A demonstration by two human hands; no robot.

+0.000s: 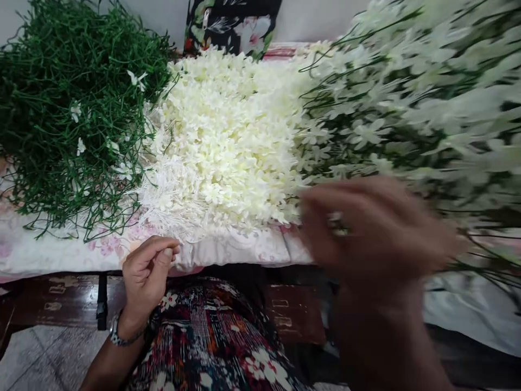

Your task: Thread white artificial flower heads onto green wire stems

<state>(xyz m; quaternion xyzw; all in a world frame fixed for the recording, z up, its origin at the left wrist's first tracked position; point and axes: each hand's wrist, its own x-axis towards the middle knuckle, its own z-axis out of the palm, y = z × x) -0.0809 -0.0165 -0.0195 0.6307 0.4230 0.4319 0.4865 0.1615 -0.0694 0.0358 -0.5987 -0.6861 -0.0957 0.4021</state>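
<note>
My left hand [145, 270] is closed in a pinch at the table's front edge, thumb against forefinger. Whatever lies between those fingertips, if anything, is too small to make out. Just beyond it are thin white stamen-like threads [169, 190]. My right hand [374, 231], smeared by motion, hovers in front of the stemmed white artificial flowers [368, 133] on the right. Its fingers look curled, but the blur hides whether they hold anything. A heap of loose cream-white petals [236, 141] fills the middle, between the two hands and behind them.
Green plastic stems [81, 108] form a tangled pile at the left, with a few white blossoms caught in it. A pink-and-white floral cloth [244, 247] covers the table. At the back stands a black flower-patterned item [232, 27]. Brown wooden drawers [293, 312] show below the edge.
</note>
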